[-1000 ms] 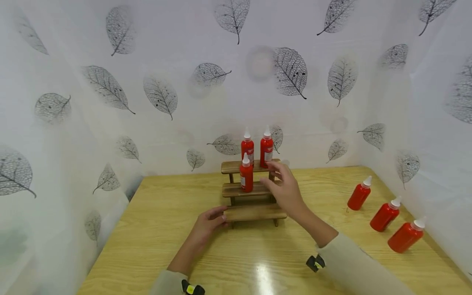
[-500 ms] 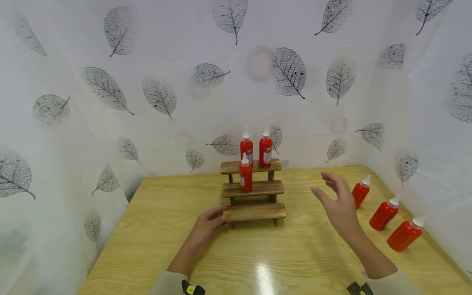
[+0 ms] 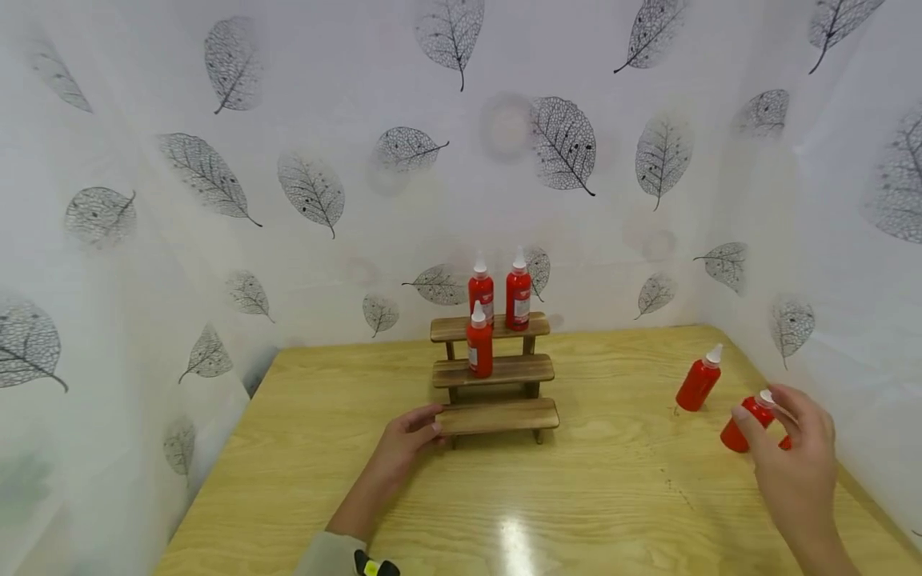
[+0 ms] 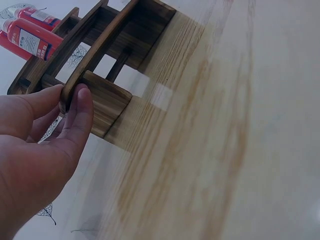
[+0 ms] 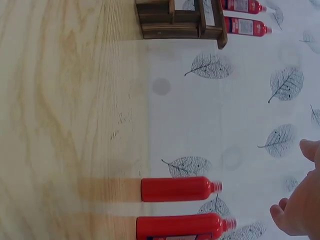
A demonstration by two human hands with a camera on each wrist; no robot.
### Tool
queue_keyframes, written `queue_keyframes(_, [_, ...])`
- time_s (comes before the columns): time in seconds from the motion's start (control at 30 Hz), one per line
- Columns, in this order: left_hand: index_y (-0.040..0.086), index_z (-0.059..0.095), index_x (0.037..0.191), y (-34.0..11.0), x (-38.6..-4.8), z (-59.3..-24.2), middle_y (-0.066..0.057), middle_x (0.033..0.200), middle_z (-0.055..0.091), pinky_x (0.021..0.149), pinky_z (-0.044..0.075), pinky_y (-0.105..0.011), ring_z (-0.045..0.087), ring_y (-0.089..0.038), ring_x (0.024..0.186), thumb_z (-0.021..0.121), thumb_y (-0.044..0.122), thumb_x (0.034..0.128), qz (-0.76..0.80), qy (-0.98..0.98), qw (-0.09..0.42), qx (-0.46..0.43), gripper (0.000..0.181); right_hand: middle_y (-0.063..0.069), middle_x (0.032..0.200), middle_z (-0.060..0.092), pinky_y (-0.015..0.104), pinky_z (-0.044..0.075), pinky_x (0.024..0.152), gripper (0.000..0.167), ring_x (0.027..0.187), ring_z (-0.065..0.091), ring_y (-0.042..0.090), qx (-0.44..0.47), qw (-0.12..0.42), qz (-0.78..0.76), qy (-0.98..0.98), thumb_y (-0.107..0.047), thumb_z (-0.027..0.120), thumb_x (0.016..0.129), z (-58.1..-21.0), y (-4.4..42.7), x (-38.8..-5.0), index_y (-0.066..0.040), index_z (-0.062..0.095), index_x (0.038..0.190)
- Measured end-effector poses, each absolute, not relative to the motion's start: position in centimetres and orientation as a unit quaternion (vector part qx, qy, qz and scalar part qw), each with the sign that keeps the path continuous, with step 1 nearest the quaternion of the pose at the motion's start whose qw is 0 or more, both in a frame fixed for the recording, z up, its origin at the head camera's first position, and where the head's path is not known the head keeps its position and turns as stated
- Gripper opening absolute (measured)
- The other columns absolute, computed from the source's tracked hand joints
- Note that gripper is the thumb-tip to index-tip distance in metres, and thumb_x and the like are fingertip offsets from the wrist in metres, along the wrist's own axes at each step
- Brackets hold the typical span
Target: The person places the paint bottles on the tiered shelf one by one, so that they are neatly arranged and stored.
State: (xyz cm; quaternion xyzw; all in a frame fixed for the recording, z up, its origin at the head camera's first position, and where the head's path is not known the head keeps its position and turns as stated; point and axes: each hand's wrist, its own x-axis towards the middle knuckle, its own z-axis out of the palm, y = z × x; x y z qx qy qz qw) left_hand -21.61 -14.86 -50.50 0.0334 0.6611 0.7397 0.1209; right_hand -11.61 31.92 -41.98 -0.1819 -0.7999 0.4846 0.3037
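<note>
A three-step wooden display rack stands mid-table. My left hand pinches the left end of its lowest step between thumb and fingers; the left wrist view shows this grip on the rack. Two red squeeze bottles with white nozzle caps, one at the left and one at the right, stand on the top step. Another red bottle is on the middle step. At the right, my right hand hovers by a red bottle; in the right wrist view its spread fingers are apart from the bottles.
Farther back on the right stands a red bottle. One more red bottle is mostly hidden behind the right hand. A leaf-patterned white curtain encloses the wooden table at the back and sides.
My right hand has moved from beside the rack across to the bottles on the right. My left hand keeps its grip on the lowest step, and the bottles on the rack stay put.
</note>
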Motion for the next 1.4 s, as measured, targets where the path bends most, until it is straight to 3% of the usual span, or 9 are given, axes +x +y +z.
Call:
queue_keyframes(0.2, [-0.006,0.055,0.139,-14.9,-21.6,-50.4,-0.015,0.128,0.057,0.09,0.059,-0.03,0.067,-0.017,0.094,0.064,0.006,0.0984,0.737,0.664,0.12,0.033,0.043,-0.022,0.143,0.03,0.008,0.029,0.115,0.055,0.127,0.035,-0.005,-0.287,0.311,0.478,-0.77,-0.025,0.069,0.097,-42.7,34.3,-10.4,-0.022,0.048,0.148])
queue_keyframes(0.33, [-0.006,0.055,0.138,-14.9,-21.6,-50.2,-0.014,0.125,0.058,0.09,0.059,-0.03,0.067,-0.017,0.093,0.063,0.005,0.0983,0.736,0.665,0.118,0.033,0.042,-0.021,0.147,0.026,0.022,0.029,0.122,0.058,0.139,0.032,0.005,-0.32,0.299,0.495,-0.75,-0.027,0.066,0.098,-43.2,35.7,-10.0,-0.027,0.044,0.151])
queue_keyframes(0.47, [-0.005,0.055,0.139,-15.0,-21.6,-50.2,-0.016,0.129,0.057,0.091,0.059,-0.03,0.067,-0.016,0.094,0.062,0.005,0.0987,0.733,0.669,0.119,0.035,0.042,-0.019,0.154,0.021,0.022,0.032,0.121,0.062,0.145,0.029,0.011,-0.351,0.256,0.517,-0.738,-0.033,0.064,0.099,-43.8,36.7,-10.1,-0.035,0.037,0.154])
queue_keyframes(0.6, [-0.006,0.054,0.139,-14.9,-21.6,-50.3,-0.017,0.13,0.057,0.09,0.059,-0.03,0.067,-0.016,0.093,0.063,0.006,0.0989,0.733,0.668,0.118,0.036,0.042,-0.017,0.154,0.031,0.015,0.032,0.117,0.066,0.142,0.034,0.007,-0.359,0.234,0.577,-0.696,-0.032,0.067,0.096,-44.4,37.4,-10.5,-0.035,0.035,0.155])
queue_keyframes(0.7, [-0.006,0.054,0.139,-14.9,-21.7,-50.5,-0.017,0.129,0.057,0.09,0.059,-0.03,0.067,-0.017,0.093,0.063,0.005,0.0987,0.736,0.665,0.119,0.038,0.043,-0.014,0.156,0.037,0.021,0.027,0.12,0.07,0.142,0.035,0.004,-0.364,0.223,0.621,-0.657,-0.029,0.07,0.095,-45.0,37.9,-10.9,-0.033,0.035,0.155])
queue_keyframes(0.8, [-0.006,0.054,0.139,-14.8,-21.7,-50.5,-0.016,0.126,0.058,0.09,0.059,-0.03,0.067,-0.016,0.093,0.062,0.004,0.0988,0.736,0.665,0.121,0.036,0.042,-0.014,0.161,0.032,0.031,0.022,0.124,0.07,0.147,0.03,0.004,-0.372,0.205,0.626,-0.654,-0.027,0.067,0.097,-45.4,38.2,-11.2,-0.034,0.031,0.157])
queue_keyframes(1.1, [-0.006,0.054,0.139,-14.8,-21.7,-50.4,-0.015,0.125,0.058,0.091,0.059,-0.031,0.067,-0.018,0.094,0.062,0.006,0.0993,0.731,0.67,0.123,0.04,0.042,-0.009,0.164,0.029,0.029,0.03,0.122,0.066,0.147,0.031,0.006,-0.382,0.201,0.565,-0.703,-0.025,0.059,0.101,-45.7,37.9,-11.2,-0.031,0.027,0.159])
queue_keyframes(1.4, [-0.005,0.055,0.139,-14.8,-21.7,-50.6,-0.014,0.125,0.059,0.091,0.059,-0.031,0.067,-0.018,0.093,0.062,0.005,0.0989,0.73,0.671,0.123,0.034,0.042,-0.004,0.167,0.023,0.045,0.031,0.122,0.069,0.154,0.025,0.022,-0.387,0.186,0.544,-0.721,-0.025,0.058,0.102,-46.0,37.7,-11.2,-0.034,0.021,0.16])
